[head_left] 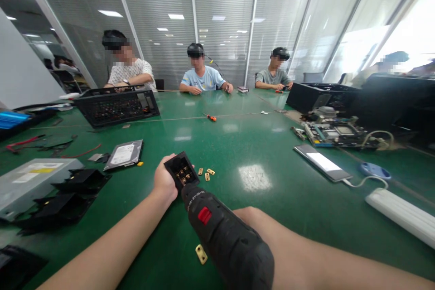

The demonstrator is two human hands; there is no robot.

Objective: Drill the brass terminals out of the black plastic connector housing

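Note:
My left hand [165,179] is wrapped round a small black box [181,158], tilted with its open side facing me; several brass-coloured terminals show inside. A black power drill [217,226] with a red switch on top points into the box's lower edge, and its tip is hidden there. My right hand [251,217] grips the drill from the right side, its fingers mostly hidden behind the drill body. Just beyond the box lie small brass plates [207,176] with holes. Another brass plate [201,254] rests nearer me, left of the drill.
On the left are a hard drive [124,154], a metal power supply unit [37,183] and black plastic parts [73,190]. To the right lie a phone [321,162], a white power strip [403,210] and a circuit board [336,129]. An orange screwdriver [211,118] lies mid-table. Several people sit opposite.

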